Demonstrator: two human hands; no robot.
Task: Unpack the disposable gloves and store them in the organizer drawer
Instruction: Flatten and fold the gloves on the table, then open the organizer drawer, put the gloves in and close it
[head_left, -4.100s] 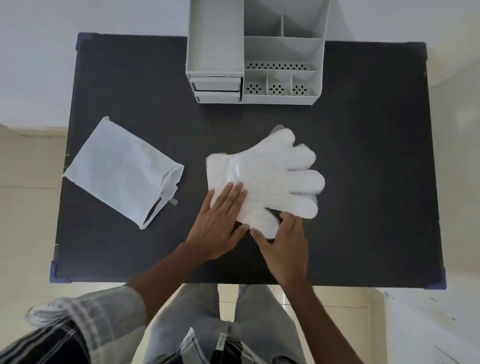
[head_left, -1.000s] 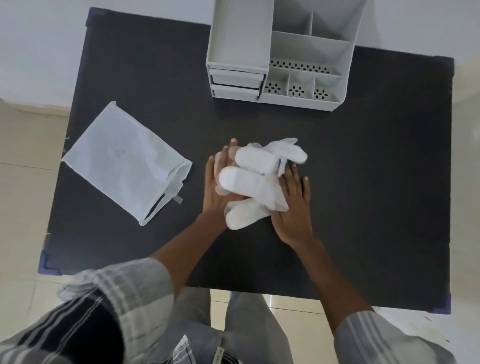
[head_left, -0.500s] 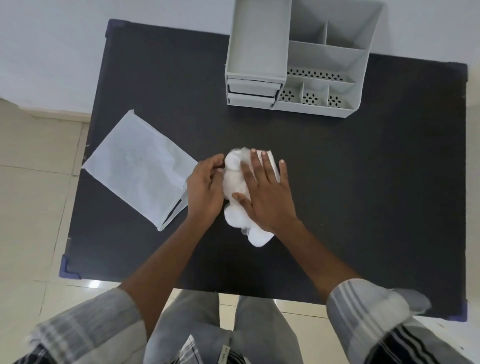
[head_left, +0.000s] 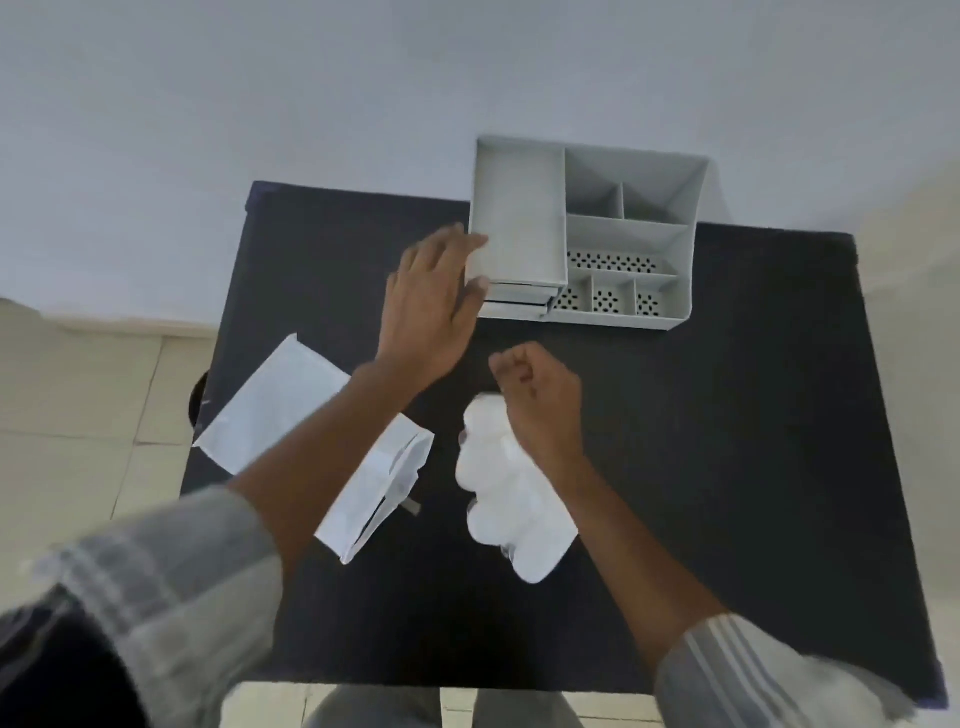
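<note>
Left hand (head_left: 426, 312), fingers spread, empty, touches organizer (head_left: 587, 234) by its 2 drawers (head_left: 517, 301); right hand (head_left: 540, 400) fisted on gloves (head_left: 511, 493), nearer the body.

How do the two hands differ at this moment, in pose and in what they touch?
The left hand is spread open and reaches to the front corner of the organizer, by its drawers; the right hand is curled into a loose fist nearer the person. The left holds nothing; the right sits over the folded gloves, though a grip is not clear. Both are bare and over the black table.
</note>
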